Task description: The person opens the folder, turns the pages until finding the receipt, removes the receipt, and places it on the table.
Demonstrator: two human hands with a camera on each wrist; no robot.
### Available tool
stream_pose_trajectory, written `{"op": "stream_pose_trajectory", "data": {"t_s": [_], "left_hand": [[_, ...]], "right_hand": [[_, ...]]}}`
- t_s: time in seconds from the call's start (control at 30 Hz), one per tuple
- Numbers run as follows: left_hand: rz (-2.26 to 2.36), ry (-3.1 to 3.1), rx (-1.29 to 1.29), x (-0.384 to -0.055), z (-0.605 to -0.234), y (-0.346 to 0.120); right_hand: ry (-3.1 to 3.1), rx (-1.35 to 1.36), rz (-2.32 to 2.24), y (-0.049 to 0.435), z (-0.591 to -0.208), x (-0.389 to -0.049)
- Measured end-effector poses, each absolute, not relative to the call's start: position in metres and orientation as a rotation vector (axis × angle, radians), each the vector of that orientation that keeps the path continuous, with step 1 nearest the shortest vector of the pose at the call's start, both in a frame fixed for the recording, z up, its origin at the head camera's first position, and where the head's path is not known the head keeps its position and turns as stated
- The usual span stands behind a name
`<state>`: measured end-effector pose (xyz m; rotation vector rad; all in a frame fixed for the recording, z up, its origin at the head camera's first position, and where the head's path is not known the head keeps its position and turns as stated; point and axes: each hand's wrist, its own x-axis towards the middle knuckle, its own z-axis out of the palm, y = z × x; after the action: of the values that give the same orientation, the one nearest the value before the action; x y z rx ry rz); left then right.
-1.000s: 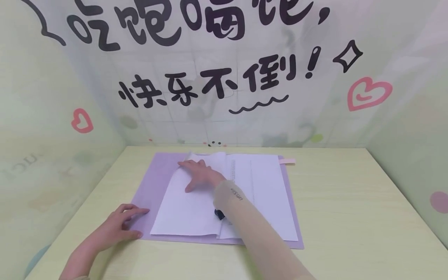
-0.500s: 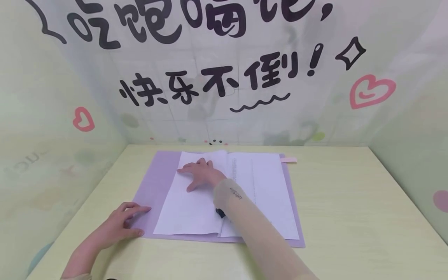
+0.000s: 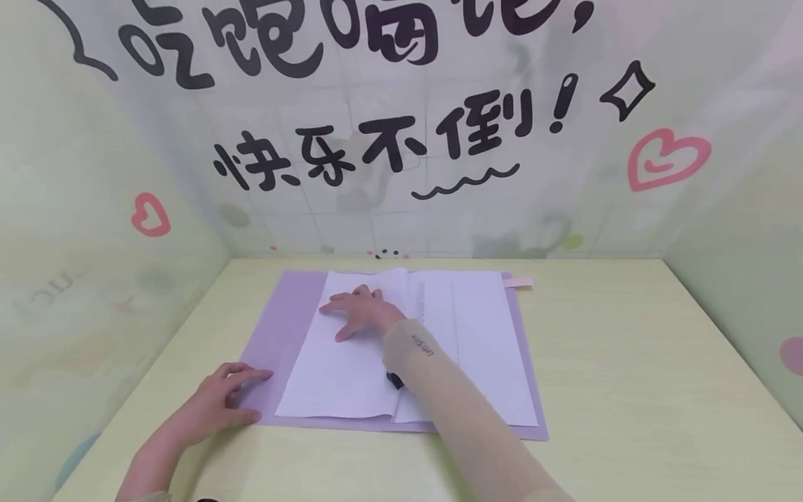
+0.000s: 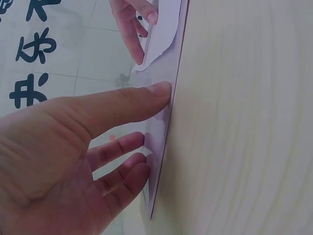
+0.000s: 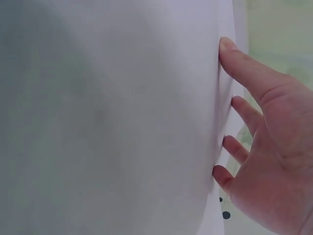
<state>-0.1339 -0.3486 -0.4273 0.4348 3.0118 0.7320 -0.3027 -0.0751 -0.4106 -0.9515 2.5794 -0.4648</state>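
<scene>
A purple folder [image 3: 282, 328] lies spread out on the table with white sheets inside. My right hand [image 3: 364, 310] rests with spread fingers on the left white sheet [image 3: 341, 380], near its upper left edge. In the right wrist view its fingertips [image 5: 229, 44] touch the paper. At the folder's lower left corner is my left hand [image 3: 216, 401], fingers apart. The left wrist view shows its thumb [image 4: 159, 93] at the folder's edge and the other fingertips on the cover. On the right page [image 3: 489, 348] run faint dotted columns. My right sleeve covers part of it.
A small black clip-like piece [image 3: 394, 380] sits by the fold, partly behind the sleeve. A pink tab [image 3: 518, 283] sticks out at the folder's upper right. Behind the pale wooden table [image 3: 640, 362] stands a printed curtain [image 3: 376, 216], with side panels left and right.
The left sheet's upper left edge, curved up by the fingers a second ago, now lies flatter and straighter. My right fingertips have slid slightly down; my left hand stays at the folder's corner.
</scene>
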Motion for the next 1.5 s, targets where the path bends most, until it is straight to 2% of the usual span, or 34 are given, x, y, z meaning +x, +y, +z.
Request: {"op": "stream_pose_trajectory", "data": {"t_s": [0.47, 0.97, 1.23, 1.5], "left_hand": [[0.786, 3.079, 0.465, -0.132, -0.428, -0.347], [0.755, 3.183, 0.727, -0.120, -0.420, -0.299], [0.725, 3.139, 0.853, -0.121, -0.431, -0.289], [0.769, 3.138, 0.894, -0.121, -0.442, -0.292]], "right_hand": [[2.561, -0.958, -0.432, -0.075, -0.411, -0.304], [2.575, -0.905, -0.405, -0.075, -0.412, -0.304], [2.572, -0.967, -0.374, -0.074, -0.411, -0.304], [2.574, -0.917, -0.414, -0.074, -0.413, -0.303]]}}
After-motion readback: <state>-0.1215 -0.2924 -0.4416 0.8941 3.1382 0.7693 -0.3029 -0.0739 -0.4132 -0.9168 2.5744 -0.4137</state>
